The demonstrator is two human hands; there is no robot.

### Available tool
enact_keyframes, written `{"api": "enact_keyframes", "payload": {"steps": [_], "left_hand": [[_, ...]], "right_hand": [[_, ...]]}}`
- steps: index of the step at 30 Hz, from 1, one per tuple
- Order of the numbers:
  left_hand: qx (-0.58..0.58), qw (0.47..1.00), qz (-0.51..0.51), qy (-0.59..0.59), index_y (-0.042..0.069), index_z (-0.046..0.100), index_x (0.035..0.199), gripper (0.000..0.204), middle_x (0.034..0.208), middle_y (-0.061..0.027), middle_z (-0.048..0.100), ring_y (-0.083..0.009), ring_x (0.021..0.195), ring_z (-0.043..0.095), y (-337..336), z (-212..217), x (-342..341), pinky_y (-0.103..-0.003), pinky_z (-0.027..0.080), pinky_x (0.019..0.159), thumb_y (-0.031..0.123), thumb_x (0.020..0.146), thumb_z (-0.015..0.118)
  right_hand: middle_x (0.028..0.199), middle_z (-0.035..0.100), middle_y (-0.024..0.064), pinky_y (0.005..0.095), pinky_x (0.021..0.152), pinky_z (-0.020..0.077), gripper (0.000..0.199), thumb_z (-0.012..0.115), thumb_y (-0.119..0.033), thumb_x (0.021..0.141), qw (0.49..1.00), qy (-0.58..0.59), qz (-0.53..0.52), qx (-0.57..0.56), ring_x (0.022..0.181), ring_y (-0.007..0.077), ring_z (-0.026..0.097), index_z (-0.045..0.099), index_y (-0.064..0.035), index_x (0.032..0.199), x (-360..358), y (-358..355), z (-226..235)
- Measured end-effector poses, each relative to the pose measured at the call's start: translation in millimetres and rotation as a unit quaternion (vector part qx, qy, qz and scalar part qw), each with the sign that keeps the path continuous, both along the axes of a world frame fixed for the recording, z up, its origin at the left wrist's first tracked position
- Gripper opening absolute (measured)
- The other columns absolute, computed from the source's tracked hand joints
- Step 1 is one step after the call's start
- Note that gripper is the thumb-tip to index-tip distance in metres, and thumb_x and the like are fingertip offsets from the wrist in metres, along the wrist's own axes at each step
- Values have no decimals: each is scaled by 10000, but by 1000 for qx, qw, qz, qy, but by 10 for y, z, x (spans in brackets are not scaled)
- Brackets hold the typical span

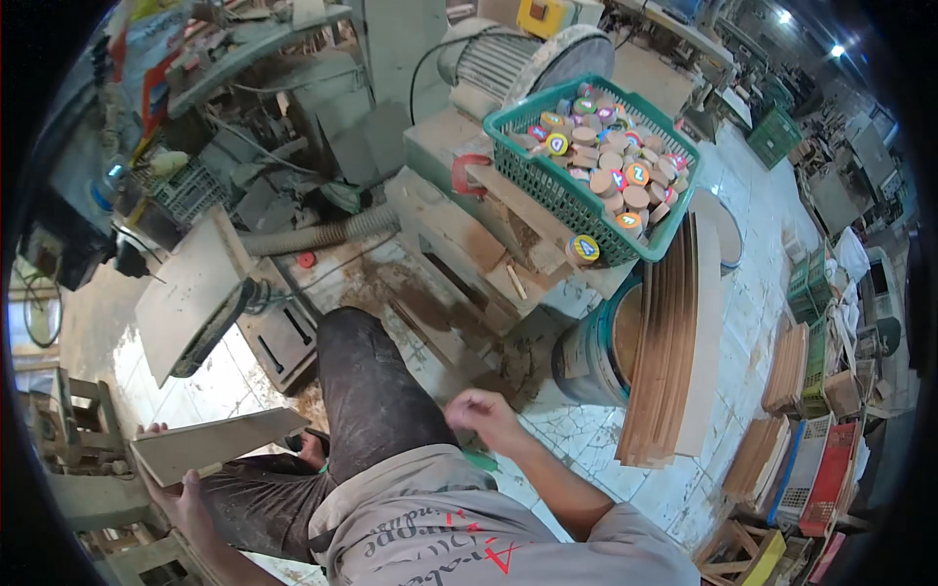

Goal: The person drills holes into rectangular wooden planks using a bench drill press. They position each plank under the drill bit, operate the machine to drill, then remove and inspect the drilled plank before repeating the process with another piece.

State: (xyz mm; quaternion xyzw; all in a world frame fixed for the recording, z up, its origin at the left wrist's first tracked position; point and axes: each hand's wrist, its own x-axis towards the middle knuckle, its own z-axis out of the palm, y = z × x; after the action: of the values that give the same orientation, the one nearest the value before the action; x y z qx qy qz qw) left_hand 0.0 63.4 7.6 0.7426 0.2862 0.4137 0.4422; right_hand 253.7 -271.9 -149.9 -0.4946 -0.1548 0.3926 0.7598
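Note:
At the lower left my left hand (188,506) grips a flat, pale wooden board (220,444) by its outer end, thumb on the near edge and fingertips showing past the far edge. The board slants over my bent left leg. My right hand (481,418) hovers beside my right knee with its fingers curled in, and I see nothing in it. A stack of thin, curved wooden boards (664,342) leans on a bucket (591,356) to the right of that hand.
A green plastic basket (586,186) of round wooden discs rests on the machine bench ahead, beside a motor (489,63). One disc (583,249) lies outside it. A tilted machine table (191,293) stands left of my knee. Crates and wood stacks (757,459) line the right.

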Motion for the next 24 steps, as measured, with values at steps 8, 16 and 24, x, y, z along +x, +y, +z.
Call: {"api": "enact_keyframes", "payload": {"steps": [8,16,24], "left_hand": [[-11,997,2,-70,-16,269,1442,935,1403,-177,405,-312,1337,379,-139,99,-112,-455,294,1120,218,694,780],[-34,994,-6,-108,-30,255,1440,1008,1363,-181,434,-317,1324,389,-105,93,-330,-441,310,1104,277,663,820],[-44,991,-32,-125,-17,300,1421,933,1341,-159,456,-304,1299,422,-75,79,-255,-429,334,1094,176,665,812]], "right_hand": [[911,635,170,397,660,478,396,614,-329,918,754,-168,372,516,764,321,607,659,64,935,-353,428,2234],[888,597,92,339,725,447,223,658,-221,894,763,-164,426,457,815,235,576,622,-4,925,-584,476,2234],[849,579,90,333,688,445,143,610,-134,910,756,-101,403,505,760,225,550,596,7,915,-616,891,2619]]}}
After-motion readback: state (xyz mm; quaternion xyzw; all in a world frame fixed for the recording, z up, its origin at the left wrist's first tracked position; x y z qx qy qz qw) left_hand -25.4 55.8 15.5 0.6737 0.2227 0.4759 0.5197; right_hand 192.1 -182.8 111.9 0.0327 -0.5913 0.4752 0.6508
